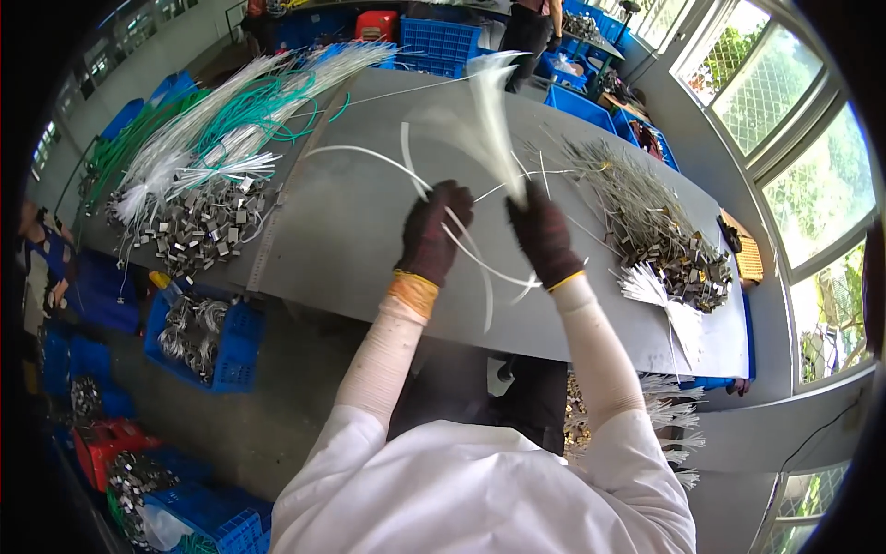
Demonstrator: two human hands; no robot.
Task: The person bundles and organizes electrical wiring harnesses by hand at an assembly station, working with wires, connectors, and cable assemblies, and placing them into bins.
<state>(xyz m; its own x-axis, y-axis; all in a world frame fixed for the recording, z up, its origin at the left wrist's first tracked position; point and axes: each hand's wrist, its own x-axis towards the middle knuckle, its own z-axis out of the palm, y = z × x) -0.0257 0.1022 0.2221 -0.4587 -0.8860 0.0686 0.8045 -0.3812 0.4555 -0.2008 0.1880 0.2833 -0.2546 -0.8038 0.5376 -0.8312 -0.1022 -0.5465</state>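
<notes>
Both of my hands wear dark gloves and are over the grey table (360,222). My left hand (437,231) is closed around a couple of thin white plastic strips (365,150), whose curved ends stick out on both sides. My right hand (543,235) is shut on a bundle of white strips (494,115) that stands up from the fist. The top of this bundle is smeared by motion. A few loose strands lie on the table between and beside the hands.
White and green strands with a heap of small metal blocks (208,222) cover the table's left. To the right lie grey wires with metal blocks (683,263) and a white strip bundle (666,300). Blue crates (217,346) stand below. Another person (528,37) is at the back.
</notes>
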